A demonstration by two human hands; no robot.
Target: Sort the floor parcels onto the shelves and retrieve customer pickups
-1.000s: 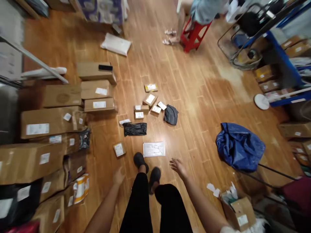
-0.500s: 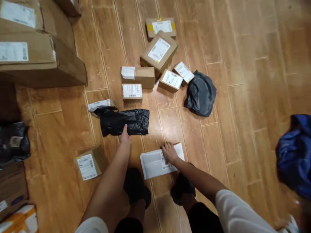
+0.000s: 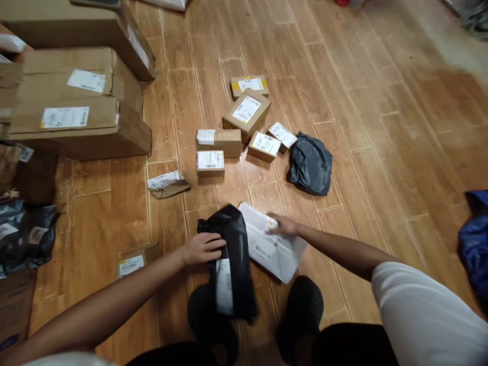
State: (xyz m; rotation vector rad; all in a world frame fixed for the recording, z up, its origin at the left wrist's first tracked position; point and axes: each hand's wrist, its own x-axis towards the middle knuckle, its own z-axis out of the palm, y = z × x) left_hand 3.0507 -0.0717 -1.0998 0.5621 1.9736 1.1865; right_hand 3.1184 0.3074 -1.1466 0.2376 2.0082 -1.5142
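Observation:
My left hand (image 3: 206, 248) grips a black plastic mailer (image 3: 238, 269) by its left side; the parcel is raised in front of my left foot, with a white label showing. To the right, my right hand (image 3: 282, 224) is closed on the upper right edge of a white padded envelope (image 3: 267, 244), which is tilted and bears a printed label. The two parcels are side by side, and the mailer's right edge meets or overlaps the envelope's left side. My right thumb and part of the fingers are hard to make out.
Several small labelled cardboard boxes (image 3: 219, 142) lie ahead, beside a round black bag (image 3: 310, 165). A crumpled small box (image 3: 168, 183) and another box (image 3: 131, 264) lie left. Big cartons (image 3: 80, 129) stand far left, near black parcels (image 3: 38, 234). A blue bag (image 3: 475, 244) is at right.
My left hand has lifted the black mailer off the floor beside the crumpled box, turned it and brought it right and nearer. My right hand has picked up and tilted the white envelope.

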